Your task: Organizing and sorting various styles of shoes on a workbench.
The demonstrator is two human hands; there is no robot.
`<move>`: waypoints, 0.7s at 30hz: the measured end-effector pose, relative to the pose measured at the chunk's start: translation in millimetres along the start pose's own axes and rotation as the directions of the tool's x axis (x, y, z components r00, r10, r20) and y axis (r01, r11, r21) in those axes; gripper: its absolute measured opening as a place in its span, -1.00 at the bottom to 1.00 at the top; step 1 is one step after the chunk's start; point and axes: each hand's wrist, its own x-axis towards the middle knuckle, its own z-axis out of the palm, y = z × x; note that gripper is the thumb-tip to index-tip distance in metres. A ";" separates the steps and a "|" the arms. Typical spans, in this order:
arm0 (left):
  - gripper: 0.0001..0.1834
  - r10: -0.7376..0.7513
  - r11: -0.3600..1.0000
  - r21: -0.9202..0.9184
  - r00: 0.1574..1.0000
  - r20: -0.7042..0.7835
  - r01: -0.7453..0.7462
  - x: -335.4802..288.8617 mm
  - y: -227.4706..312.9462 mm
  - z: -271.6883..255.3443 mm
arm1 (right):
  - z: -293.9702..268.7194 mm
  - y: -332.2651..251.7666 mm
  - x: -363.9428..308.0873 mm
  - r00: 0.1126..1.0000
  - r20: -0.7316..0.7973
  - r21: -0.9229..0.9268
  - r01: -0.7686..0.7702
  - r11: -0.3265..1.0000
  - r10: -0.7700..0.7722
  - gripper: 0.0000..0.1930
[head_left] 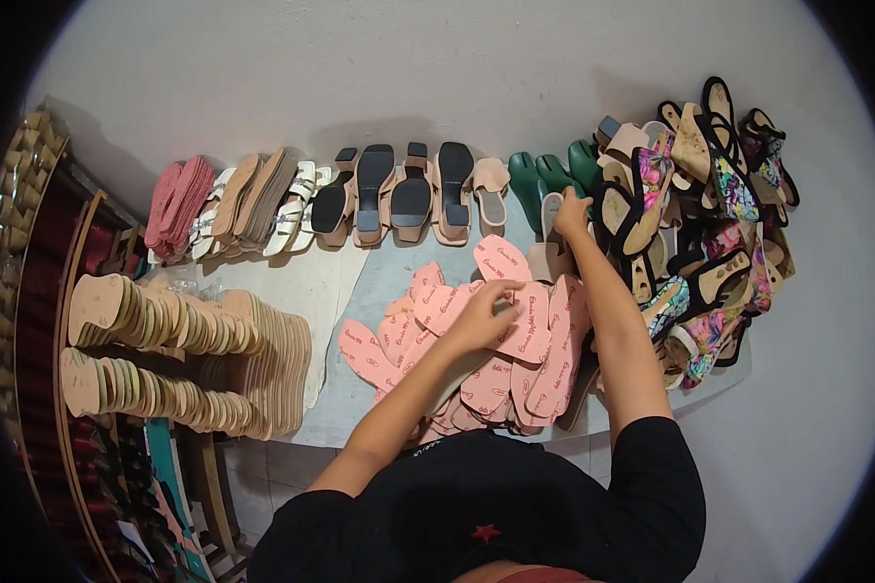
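Note:
My right hand [574,212] reaches to the back of the table. Its fingers are closed round the edge of a beige slide sandal [550,210] with a pale insole, beside several green shoe lasts [556,173]. My left hand [484,319] hovers over or rests on a loose heap of pink printed insoles [484,387] in front of me. Its thumb and forefinger are bent but apart, with pink showing between them. Whether its other fingers touch an insole is hidden. Another beige slide [492,192] lies to the left of the lasts.
Heeled sandals [374,194] lie soles up along the wall, beside white sandals [297,209] and red insole stacks [180,206]. Long rows of beige soles [165,321] fill the left side. Patterned sandals [715,282] are heaped on the right. A shelf [78,389] stands at left.

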 end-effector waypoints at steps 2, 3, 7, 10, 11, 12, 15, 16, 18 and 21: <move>-0.66 -0.202 0.951 -0.238 0.979 0.008 0.198 8.9 1.3 -17.7 | -12.9 -12.4 -10.4 0.996 0.073 0.065 0.036 0.997 -0.041 -0.62; -0.66 -0.189 0.952 -0.241 0.982 0.025 0.189 15.0 -2.1 -22.3 | -15.5 -5.2 -9.1 0.986 -0.013 0.104 0.164 0.981 -0.164 -0.59; -0.71 -0.234 0.915 -0.352 0.970 -0.071 0.195 29.0 -16.8 -40.3 | -45.4 -48.6 -21.3 0.939 -0.094 0.176 0.344 0.923 -0.332 -0.50; -0.74 -0.273 0.904 -0.365 0.958 -0.091 0.223 46.5 -4.5 -51.1 | -86.1 -74.8 -36.0 0.851 -0.209 0.259 0.522 0.812 -0.481 -0.45; -0.74 -0.255 0.886 -0.427 0.959 -0.121 0.182 53.7 -3.5 -56.0 | -99.2 -84.2 -42.0 0.853 -0.209 0.260 0.521 0.813 -0.479 -0.45; -0.73 -0.240 0.862 -0.488 0.959 -0.151 0.139 61.2 -1.6 -60.5 | -111.9 -91.4 -49.8 0.786 -0.253 0.337 0.618 0.711 -0.564 -0.47; -0.45 -0.193 0.974 -0.171 0.940 -0.280 0.149 82.1 6.2 -82.7 | -138.5 -105.8 -67.1 0.665 -0.292 0.462 0.727 0.507 -0.687 -0.51; -0.34 -0.047 0.990 0.104 0.930 -0.364 0.090 88.8 6.4 -86.7 | -142.7 -109.9 -69.2 0.612 -0.285 0.523 0.744 0.415 -0.737 -0.54; -0.28 0.094 0.971 0.237 0.950 -0.299 -0.021 105.0 13.1 -98.5 | -147.3 -115.5 -63.6 0.606 -0.271 0.578 0.724 0.377 -0.748 -0.55; -0.20 0.118 0.992 -0.031 0.993 0.003 -0.118 121.1 29.0 -109.0 | -153.4 -119.6 -46.6 0.655 -0.066 0.911 0.347 0.222 -0.753 -0.50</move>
